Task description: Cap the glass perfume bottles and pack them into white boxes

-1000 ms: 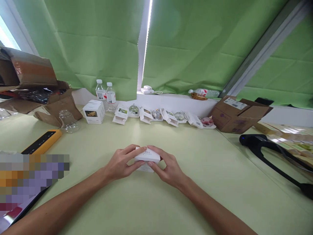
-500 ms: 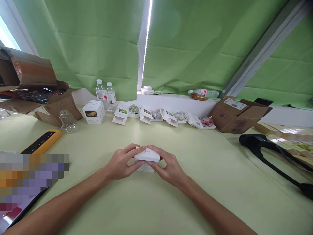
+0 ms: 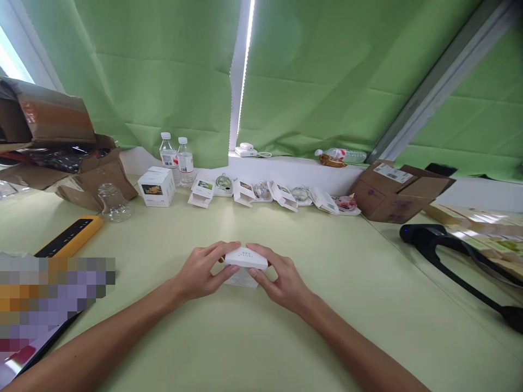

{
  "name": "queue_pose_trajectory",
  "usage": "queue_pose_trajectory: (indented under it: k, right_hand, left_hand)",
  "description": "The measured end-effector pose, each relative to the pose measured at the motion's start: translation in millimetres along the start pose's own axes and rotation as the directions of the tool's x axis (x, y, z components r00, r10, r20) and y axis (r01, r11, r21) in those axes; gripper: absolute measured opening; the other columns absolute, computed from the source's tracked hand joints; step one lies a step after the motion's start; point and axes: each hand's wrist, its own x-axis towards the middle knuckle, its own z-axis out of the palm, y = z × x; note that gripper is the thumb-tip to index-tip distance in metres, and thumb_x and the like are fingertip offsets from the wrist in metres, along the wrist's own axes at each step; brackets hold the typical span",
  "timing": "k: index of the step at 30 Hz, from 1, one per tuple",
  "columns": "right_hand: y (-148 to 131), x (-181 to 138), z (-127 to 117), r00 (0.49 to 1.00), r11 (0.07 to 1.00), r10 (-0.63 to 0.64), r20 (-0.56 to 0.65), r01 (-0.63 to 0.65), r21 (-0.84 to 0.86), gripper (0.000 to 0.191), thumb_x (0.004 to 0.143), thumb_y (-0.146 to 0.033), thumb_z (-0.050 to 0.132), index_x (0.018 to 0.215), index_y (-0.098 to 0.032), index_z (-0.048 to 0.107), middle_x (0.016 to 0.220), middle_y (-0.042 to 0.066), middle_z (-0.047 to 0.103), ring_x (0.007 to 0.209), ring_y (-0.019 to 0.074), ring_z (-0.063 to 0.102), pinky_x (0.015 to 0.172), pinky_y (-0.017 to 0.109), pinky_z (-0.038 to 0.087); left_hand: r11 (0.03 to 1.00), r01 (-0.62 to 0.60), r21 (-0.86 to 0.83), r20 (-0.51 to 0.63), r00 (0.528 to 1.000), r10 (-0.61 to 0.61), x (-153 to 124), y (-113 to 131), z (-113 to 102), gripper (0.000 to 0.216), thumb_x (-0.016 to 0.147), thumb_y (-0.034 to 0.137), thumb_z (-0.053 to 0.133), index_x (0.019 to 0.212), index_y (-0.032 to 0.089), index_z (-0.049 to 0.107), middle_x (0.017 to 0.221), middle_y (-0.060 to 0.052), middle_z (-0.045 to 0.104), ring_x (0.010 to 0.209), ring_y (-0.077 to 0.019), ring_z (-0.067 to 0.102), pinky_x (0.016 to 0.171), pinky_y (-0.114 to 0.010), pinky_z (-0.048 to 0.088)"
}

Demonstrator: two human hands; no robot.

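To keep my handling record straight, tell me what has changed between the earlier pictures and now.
The left hand has drawn its index finger and thumb slightly leftward along the white box, baring more of its top. Nothing was let go: both hands still hold it. The right hand, the standing bottles and the brown carton stayed as they were.

From mid-worktop [image 3: 253,337]: two upright bottles [image 3: 185,159] at 11 o'clock; small white device [image 3: 245,151] on ledge [image 3: 281,169], 12; brown carton [image 3: 376,198], 2; black looped frame [image 3: 423,234], 3; orange-and-black bar [image 3: 70,238], 9; torn cardboard [image 3: 59,117], 10.
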Motion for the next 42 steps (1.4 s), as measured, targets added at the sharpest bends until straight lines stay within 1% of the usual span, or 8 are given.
queue_pose_trajectory:
  k: [7,14,23,29,37,42]
  right_hand:
    - [-1.9,1.7,-0.9,1.000,0.999,-0.018,-0.006,0.018,0.032,0.039,0.092,-0.035,0.051,0.130,-0.027,0.048,0.109,0.005,0.068,0.077,0.0160,0.065,0.069,0.028,0.056]
    - [-2.3,1.0,-0.8,0.999,0.998,-0.029,-0.022,0.030,0.048,0.037,0.092,-0.032,0.051,0.129,-0.026,0.049,0.109,0.005,0.068,0.076,0.0156,0.064,0.069,0.028,0.055]
    - [-4.6,2.1,-2.7,1.000,0.996,-0.012,-0.016,0.013,0.087,0.034,0.093,-0.030,0.050,0.127,-0.026,0.051,0.108,0.005,0.068,0.076,0.0147,0.064,0.068,0.026,0.055]
    - [-3.9,2.5,-2.8,0.999,0.994,-0.038,-0.025,0.041,0.100,0.034,0.094,-0.030,0.049,0.127,-0.024,0.052,0.108,0.005,0.068,0.077,0.0141,0.064,0.066,0.024,0.055]
    - [-3.4,2.9,-3.0,0.999,0.995,-0.041,-0.034,0.043,0.085,0.033,0.094,-0.031,0.049,0.126,-0.024,0.053,0.107,0.005,0.069,0.076,0.0134,0.064,0.066,0.024,0.055]
    - [-1.6,2.4,-2.1,0.998,0.995,-0.046,-0.042,0.050,0.091,0.034,0.093,-0.030,0.050,0.127,-0.025,0.053,0.108,0.004,0.069,0.076,0.0127,0.064,0.065,0.023,0.055]
  left_hand:
    - [1.000,0.001,-0.030,0.005,1.000,-0.001,-2.1,-2.9,0.4,0.039,0.089,0.026,0.052,0.128,0.022,0.047,0.091,-0.006,0.064,0.074,-0.0140,0.059,0.063,-0.025,0.048]
    - [0.998,-0.005,-0.068,-0.008,1.000,0.004,0.5,0.9,-2.2,0.037,0.090,0.024,0.051,0.127,0.021,0.048,0.090,-0.005,0.064,0.072,-0.0137,0.058,0.064,-0.025,0.047]
    - [0.999,-0.017,-0.032,-0.018,1.000,0.017,0.6,1.1,-2.9,0.034,0.090,0.026,0.049,0.124,0.020,0.050,0.085,-0.004,0.063,0.069,-0.0129,0.058,0.063,-0.024,0.047]
    - [0.999,-0.028,-0.033,-0.023,0.999,0.028,1.6,1.5,-2.9,0.034,0.090,0.026,0.050,0.124,0.019,0.051,0.084,-0.004,0.063,0.068,-0.0124,0.057,0.061,-0.023,0.047]
    - [0.998,-0.049,-0.040,-0.042,0.998,0.047,0.9,-0.5,-1.3,0.038,0.089,0.023,0.052,0.126,0.020,0.050,0.088,-0.004,0.066,0.069,-0.0118,0.057,0.063,-0.023,0.048]
    - [0.997,-0.058,-0.050,-0.043,0.998,0.055,1.0,-0.5,-2.1,0.038,0.089,0.023,0.051,0.127,0.019,0.051,0.087,-0.005,0.065,0.069,-0.0119,0.058,0.062,-0.023,0.047]
